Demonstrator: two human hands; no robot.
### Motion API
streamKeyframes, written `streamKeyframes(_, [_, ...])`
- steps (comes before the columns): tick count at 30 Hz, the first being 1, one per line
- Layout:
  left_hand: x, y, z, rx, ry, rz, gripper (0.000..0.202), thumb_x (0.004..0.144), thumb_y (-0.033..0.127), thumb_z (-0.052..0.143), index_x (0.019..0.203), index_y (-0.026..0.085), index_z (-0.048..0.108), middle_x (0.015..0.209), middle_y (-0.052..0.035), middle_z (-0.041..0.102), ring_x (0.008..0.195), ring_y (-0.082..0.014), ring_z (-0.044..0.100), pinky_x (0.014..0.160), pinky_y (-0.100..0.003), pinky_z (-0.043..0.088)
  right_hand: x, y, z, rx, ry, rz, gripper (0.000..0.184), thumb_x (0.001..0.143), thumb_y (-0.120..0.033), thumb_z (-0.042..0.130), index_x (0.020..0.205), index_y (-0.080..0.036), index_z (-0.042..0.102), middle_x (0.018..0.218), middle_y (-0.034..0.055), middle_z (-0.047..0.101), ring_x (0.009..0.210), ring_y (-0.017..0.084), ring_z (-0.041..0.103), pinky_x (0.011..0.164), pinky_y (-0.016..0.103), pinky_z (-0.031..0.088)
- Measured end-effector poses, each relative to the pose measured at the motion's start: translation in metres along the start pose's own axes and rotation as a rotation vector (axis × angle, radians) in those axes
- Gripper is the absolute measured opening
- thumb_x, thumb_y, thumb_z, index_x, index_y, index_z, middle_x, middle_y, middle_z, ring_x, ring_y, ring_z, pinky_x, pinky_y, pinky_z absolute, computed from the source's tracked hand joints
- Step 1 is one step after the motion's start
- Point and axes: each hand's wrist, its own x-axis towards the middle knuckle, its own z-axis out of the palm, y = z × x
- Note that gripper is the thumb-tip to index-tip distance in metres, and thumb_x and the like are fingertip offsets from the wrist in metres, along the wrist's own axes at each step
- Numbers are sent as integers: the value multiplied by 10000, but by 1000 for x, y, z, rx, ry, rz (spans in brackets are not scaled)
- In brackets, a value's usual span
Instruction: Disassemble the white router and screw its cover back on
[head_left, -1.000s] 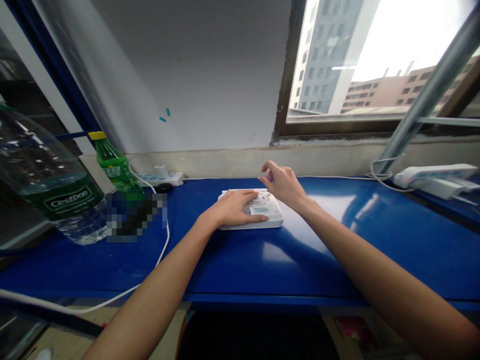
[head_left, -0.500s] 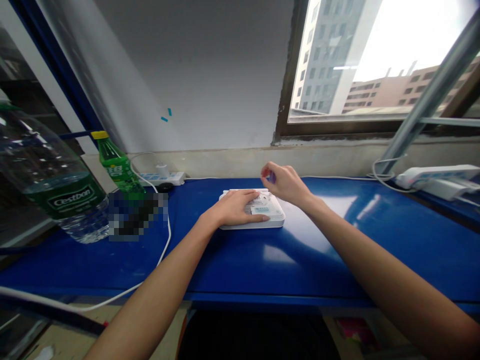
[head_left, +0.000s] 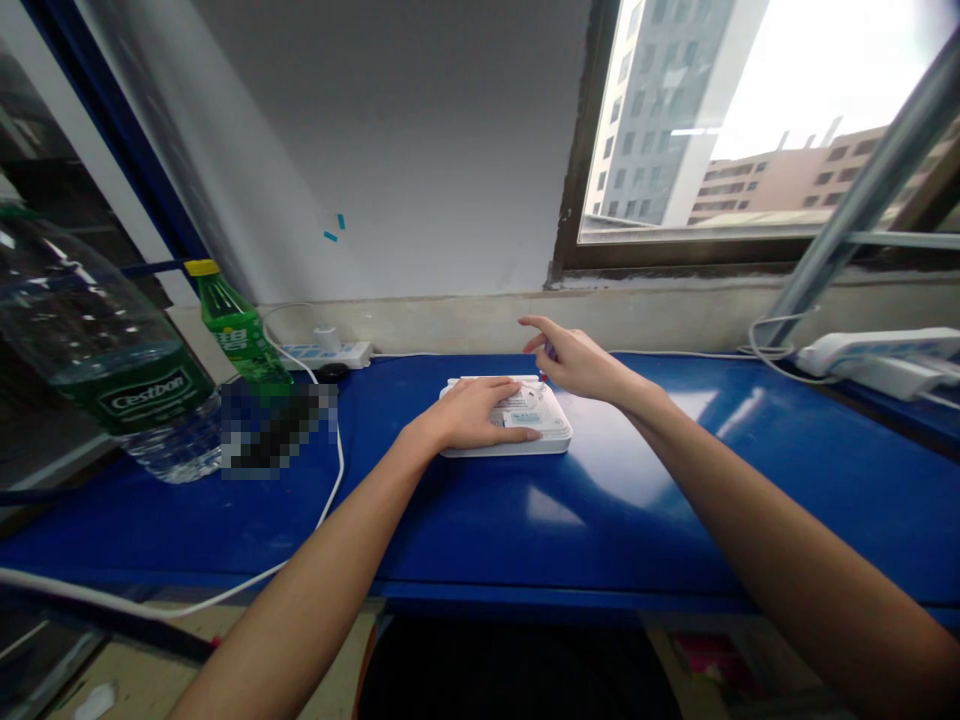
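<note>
A white router (head_left: 556, 432), a flat box with rounded corners, lies on the blue table with its printed label facing up. Spread flat across its left part is my left hand (head_left: 480, 412), fingers pointing right and pressing on the surface. Over the router's far right corner, my right hand (head_left: 574, 362) pinches a small screwdriver (head_left: 551, 353), whose purple handle is mostly hidden by the fingers. A reddish bit of it shows just above the router. The index finger of that hand is stretched out to the left.
At the left stand a big clear water bottle (head_left: 154, 395) and a green bottle with a yellow cap (head_left: 236, 330). A white cable (head_left: 339, 440) runs over the blue table (head_left: 480, 530). Power strips lie at the back left (head_left: 349, 354) and far right (head_left: 862, 352).
My right index finger has stretched out from its curled position, and the hand has turned slightly. The reddish bit now shows below the fingers. My left hand and the router stay in place.
</note>
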Motion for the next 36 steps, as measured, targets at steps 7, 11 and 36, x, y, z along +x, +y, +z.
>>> streamKeyframes(7, [1, -1, 0, -11, 0, -12, 978, 822, 873, 480, 1520, 187, 475, 1575, -90, 453, 1447, -308, 435, 1230, -415, 297, -1, -8, 8, -94, 131, 68, 347, 920, -205, 578, 1247, -164, 683, 812, 47, 745, 742, 208, 691, 709, 314, 469])
streamKeyframes(11, [1, 1, -2, -11, -7, 1, 942, 836, 851, 493, 1505, 189, 492, 1571, -95, 458, 1449, -302, 433, 1214, -393, 316, 0, -3, 7, -115, 82, 48, 599, 831, -66, 518, 1426, -123, 555, 1052, 112, 752, 784, 195, 682, 761, 311, 483])
streamKeyframes(36, [-1, 2, -3, -21, -10, -6, 952, 844, 847, 484, 1519, 175, 472, 1576, -96, 451, 1455, -307, 423, 1225, -422, 302, -5, 1, 6, -93, 156, 21, 422, 843, -168, 589, 1265, -166, 603, 880, 53, 714, 716, 186, 639, 724, 304, 457])
